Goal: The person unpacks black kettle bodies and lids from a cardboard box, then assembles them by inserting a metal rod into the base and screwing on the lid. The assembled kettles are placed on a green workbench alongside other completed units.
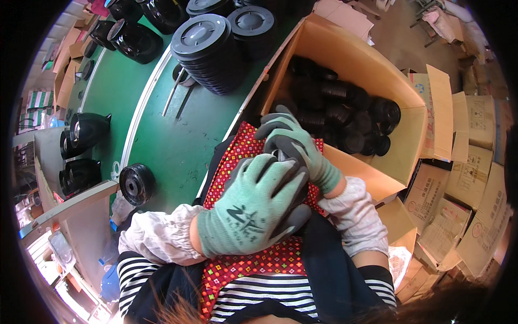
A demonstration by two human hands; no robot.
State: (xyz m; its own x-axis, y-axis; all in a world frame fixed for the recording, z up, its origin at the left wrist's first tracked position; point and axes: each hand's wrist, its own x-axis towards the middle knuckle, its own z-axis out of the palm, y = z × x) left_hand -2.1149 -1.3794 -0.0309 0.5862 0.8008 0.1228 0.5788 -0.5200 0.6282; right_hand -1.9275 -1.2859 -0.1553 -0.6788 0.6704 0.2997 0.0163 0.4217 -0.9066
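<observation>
My left hand (253, 204), in a green knit glove with a grey coated palm, is held over my lap with its fingers curled. Just beyond it, my right hand (297, 141) in a matching glove bends its fingers toward the left. Between them they grip a small dark object (280, 155). Only a shiny bit of it shows, so its kind cannot be told. Behind the hands lies a red patterned apron (232, 174). Nearest my right hand is an open cardboard box (356, 44) holding many round black plastic parts (340, 113), some in stacks.
A green workbench (174, 146) with white rails runs along the left. On it stand stacked dark grey lids (200, 34), a metal rod (173, 93), glossy black housings (135, 40) and a black ribbed disc (136, 184). Printed cartons (477, 170) are piled at the right.
</observation>
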